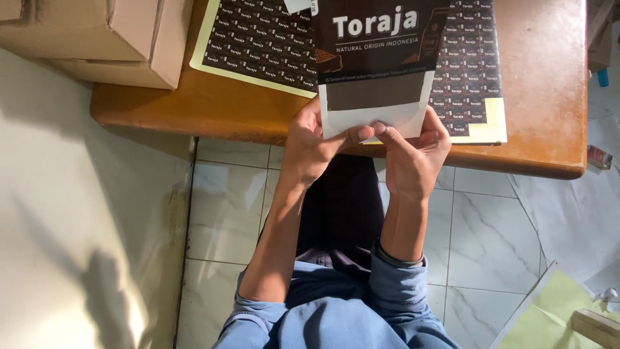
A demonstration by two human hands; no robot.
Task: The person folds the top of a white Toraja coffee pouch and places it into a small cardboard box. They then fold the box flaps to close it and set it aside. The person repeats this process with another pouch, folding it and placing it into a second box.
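At the far left, the brown cardboard boxes (97, 39) are cut off by the top edge, so only their lower parts show. Next to them, the sheet of small dark stickers on pale yellow backing (258, 39) lies flat on the round-edged orange-brown wooden table (536, 84). The middle of the sheet is hidden behind the flat pouch with a dark brown top and a white bottom (378, 71). The top of the pouch runs out of the picture.

The left hand (310, 148) comes up from below and pinches the pouch's white bottom edge, with the thumb pressed on the front. The right hand (413, 158) pinches the same edge just beside it, and the two thumbs almost touch. Both blue sleeves are pushed up. The other fingers are hidden behind the pouch.
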